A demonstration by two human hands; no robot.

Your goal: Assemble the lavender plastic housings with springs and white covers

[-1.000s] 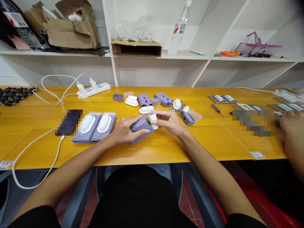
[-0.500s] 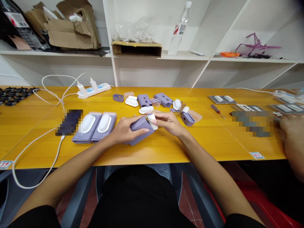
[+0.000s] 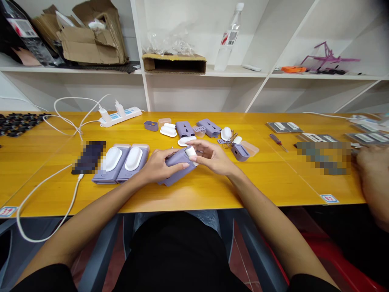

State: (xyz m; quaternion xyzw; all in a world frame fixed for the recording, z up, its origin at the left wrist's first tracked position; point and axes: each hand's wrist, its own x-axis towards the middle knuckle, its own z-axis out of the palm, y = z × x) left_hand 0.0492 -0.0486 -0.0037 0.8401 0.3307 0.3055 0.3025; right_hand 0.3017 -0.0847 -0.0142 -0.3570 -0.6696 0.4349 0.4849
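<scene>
Tilted above the table's near half is a purple plastic housing (image 3: 180, 169), with my left hand (image 3: 159, 165) closed around its left side and the thumb across its face. My right hand (image 3: 214, 157) pinches a white rounded piece (image 3: 191, 152) at the housing's upper right end; it sits partly inside that opening. Just behind the hands lies a white oval part (image 3: 186, 140). Two purple units with white oval tops (image 3: 133, 158) lie side by side to the left. Beyond my hands are two more purple housings (image 3: 184, 129) and a small purple cap (image 3: 240, 152).
A phone (image 3: 89, 157) on a white cable and a power strip (image 3: 120, 117) are at the left. A screwdriver (image 3: 278, 142) lies right of the purple parts. Another person's hand (image 3: 375, 182) is at the far right. White shelves (image 3: 194, 92) stand behind the table.
The white piece has gone deeper into the end of the purple housing, pressed by my right hand. My left hand keeps its hold on the housing.
</scene>
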